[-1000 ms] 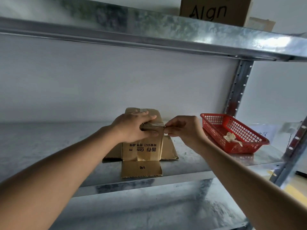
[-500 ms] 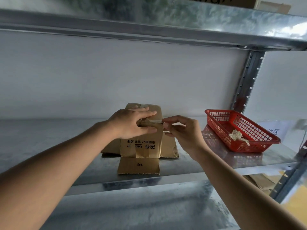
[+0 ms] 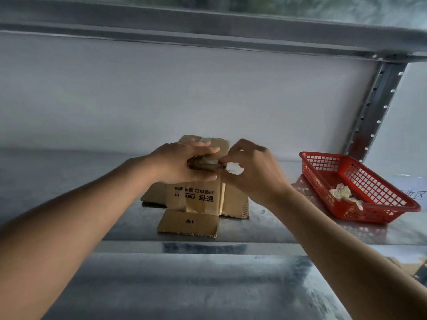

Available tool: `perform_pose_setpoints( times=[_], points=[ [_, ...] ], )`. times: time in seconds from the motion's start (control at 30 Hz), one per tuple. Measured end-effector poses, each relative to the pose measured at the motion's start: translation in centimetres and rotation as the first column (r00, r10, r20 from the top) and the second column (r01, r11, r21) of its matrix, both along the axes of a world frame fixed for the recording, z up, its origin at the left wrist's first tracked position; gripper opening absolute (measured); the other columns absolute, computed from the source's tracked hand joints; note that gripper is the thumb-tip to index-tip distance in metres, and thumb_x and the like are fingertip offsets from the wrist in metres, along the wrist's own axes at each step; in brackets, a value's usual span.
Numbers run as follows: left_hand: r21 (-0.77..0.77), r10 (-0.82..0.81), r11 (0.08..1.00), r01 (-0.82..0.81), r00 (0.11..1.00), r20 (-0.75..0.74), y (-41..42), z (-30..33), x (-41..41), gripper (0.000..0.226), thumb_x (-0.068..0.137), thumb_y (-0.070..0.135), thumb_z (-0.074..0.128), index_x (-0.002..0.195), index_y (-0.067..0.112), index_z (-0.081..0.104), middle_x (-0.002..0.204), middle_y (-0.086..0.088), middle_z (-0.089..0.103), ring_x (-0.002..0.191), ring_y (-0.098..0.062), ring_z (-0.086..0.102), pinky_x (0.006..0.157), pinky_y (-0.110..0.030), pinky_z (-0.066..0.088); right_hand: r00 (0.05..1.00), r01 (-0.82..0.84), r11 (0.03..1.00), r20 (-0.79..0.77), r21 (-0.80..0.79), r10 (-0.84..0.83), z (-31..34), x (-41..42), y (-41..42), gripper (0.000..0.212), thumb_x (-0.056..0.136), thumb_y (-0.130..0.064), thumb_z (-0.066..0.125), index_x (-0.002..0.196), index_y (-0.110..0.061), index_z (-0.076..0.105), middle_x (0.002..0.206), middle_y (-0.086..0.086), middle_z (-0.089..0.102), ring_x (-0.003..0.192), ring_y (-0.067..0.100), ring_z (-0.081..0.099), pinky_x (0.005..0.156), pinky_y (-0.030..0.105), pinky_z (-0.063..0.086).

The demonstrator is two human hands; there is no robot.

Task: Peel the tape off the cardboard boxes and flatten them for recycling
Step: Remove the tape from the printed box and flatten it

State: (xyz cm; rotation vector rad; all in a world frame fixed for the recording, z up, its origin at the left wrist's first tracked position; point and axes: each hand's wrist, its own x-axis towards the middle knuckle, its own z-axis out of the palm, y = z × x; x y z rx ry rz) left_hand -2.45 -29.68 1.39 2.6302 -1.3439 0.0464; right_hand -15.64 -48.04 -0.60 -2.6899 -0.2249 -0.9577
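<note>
A small brown cardboard box [image 3: 196,199] with black print stands on the metal shelf [image 3: 265,229], its bottom flaps splayed flat around it. My left hand [image 3: 182,162] grips the box's top, fingers over the upper edge and thumb on the front. My right hand [image 3: 251,169] is at the top right corner and pinches a strip of clear tape [image 3: 216,163] that runs across the top. Most of the tape is hidden between my hands.
A red plastic mesh basket [image 3: 360,188] stands to the right on the shelf, with crumpled used tape [image 3: 344,195] inside. A metal upright [image 3: 379,105] rises behind it. Another shelf [image 3: 208,26] hangs overhead, and a white wall is behind.
My right hand has closed in on the box's top right corner, and its fingers now pinch the tape there. My left hand keeps its hold. The camera has tilted down.
</note>
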Motion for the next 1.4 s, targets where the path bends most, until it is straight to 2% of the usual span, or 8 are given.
perform_pose_setpoints(
  times=[0.1, 0.3, 0.5, 0.83, 1.0, 1.13, 1.23, 1.4],
  points=[
    [-0.006, 0.011, 1.000, -0.011, 1.000, -0.014, 0.1, -0.1, -0.2, 0.082, 0.082, 0.087, 0.050, 0.154, 0.061, 0.022, 0.165, 0.033, 0.006, 0.156, -0.004, 0.008, 0.126, -0.048, 0.021, 0.999, 0.044, 0.983, 0.004, -0.176, -0.044, 0.8, 0.0, 0.5, 0.014, 0.094, -0.029, 0.070, 0.103, -0.023, 0.079, 0.110, -0.002, 0.070, 0.091, 0.024, 0.067, 0.075, 0.045, 0.057],
    [-0.032, 0.047, 0.998, -0.049, 0.998, -0.052, -0.3, 0.5, -1.1, 0.076, 0.084, 0.079, 0.058, 0.151, 0.056, 0.034, 0.166, 0.030, 0.013, 0.154, -0.008, 0.020, 0.121, -0.044, 0.025, 0.986, 0.086, 0.974, -0.124, -0.211, -0.114, 3.5, 0.9, 0.4, 0.017, 0.094, -0.019, 0.067, 0.093, -0.031, 0.079, 0.102, -0.005, 0.070, 0.095, 0.024, 0.065, 0.076, 0.041, 0.057],
    [-0.011, 0.021, 1.000, -0.022, 0.999, -0.037, -0.5, 0.7, -0.7, 0.071, 0.087, 0.077, 0.056, 0.151, 0.053, 0.036, 0.169, 0.023, 0.015, 0.153, -0.014, 0.025, 0.117, -0.046, 0.030, 0.982, 0.090, 0.872, -0.102, -0.480, -0.158, 3.7, -0.3, 1.8, 0.020, 0.098, -0.010, 0.052, 0.113, -0.017, 0.063, 0.113, -0.002, 0.057, 0.079, 0.024, 0.061, 0.061, 0.035, 0.045],
    [0.001, -0.016, 1.000, 0.016, 1.000, -0.010, -0.4, 0.5, -0.1, 0.069, 0.087, 0.078, 0.056, 0.149, 0.052, 0.040, 0.170, 0.018, 0.016, 0.156, -0.017, 0.019, 0.118, -0.045, 0.026, 0.947, -0.035, 0.911, -0.306, -0.411, -0.102, 4.7, 1.5, 0.3, 0.024, 0.095, 0.000, 0.056, 0.106, -0.019, 0.066, 0.101, -0.004, 0.059, 0.085, 0.017, 0.064, 0.069, 0.030, 0.054],
    [-0.002, -0.025, 1.000, 0.025, 0.999, 0.028, -0.6, 0.5, -0.1, 0.072, 0.087, 0.077, 0.054, 0.152, 0.050, 0.038, 0.170, 0.014, 0.019, 0.153, -0.019, 0.026, 0.116, -0.044, 0.030, 0.908, -0.030, 0.928, -0.398, -0.372, -0.130, 6.3, 2.2, -0.1, 0.021, 0.101, -0.011, 0.054, 0.101, -0.027, 0.067, 0.101, -0.010, 0.059, 0.081, 0.006, 0.051, 0.060, 0.021, 0.032],
    [-0.008, -0.040, 0.999, 0.040, 0.999, 0.008, -0.6, 0.7, -0.1, 0.071, 0.087, 0.076, 0.055, 0.151, 0.051, 0.039, 0.169, 0.011, 0.023, 0.150, -0.022, 0.032, 0.114, -0.042, 0.031, 0.875, -0.025, 0.940, -0.461, -0.340, -0.143, 7.1, 2.6, -0.1, 0.015, 0.102, -0.019, 0.059, 0.096, -0.031, 0.065, 0.096, -0.013, 0.057, 0.078, -0.002, 0.051, 0.062, 0.023, 0.034],
    [-0.030, -0.062, 0.998, 0.062, 0.998, 0.004, -0.4, 0.8, -0.2, 0.066, 0.087, 0.073, 0.057, 0.148, 0.052, 0.044, 0.166, 0.008, 0.031, 0.146, -0.023, 0.037, 0.111, -0.040, 0.033, 0.856, -0.004, 0.956, -0.496, -0.292, -0.148, 7.3, 2.9, -0.1, 0.011, 0.101, -0.026, 0.064, 0.092, -0.033, 0.066, 0.098, -0.009, 0.064, 0.087, 0.009, 0.064, 0.071, 0.032, 0.044],
    [-0.039, -0.090, 0.995, 0.090, 0.996, -0.004, -0.3, 0.6, -0.1, 0.066, 0.084, 0.077, 0.055, 0.145, 0.055, 0.045, 0.157, 0.009, 0.042, 0.140, -0.021, 0.041, 0.110, -0.044, 0.037, 0.824, 0.002, 0.959, -0.543, -0.283, -0.162, 8.0, 3.0, 0.2, 0.004, 0.099, -0.030, 0.068, 0.096, -0.029, 0.070, 0.087, -0.009, 0.066, 0.082, 0.006, 0.064, 0.070, 0.028, 0.044]
  ],
)
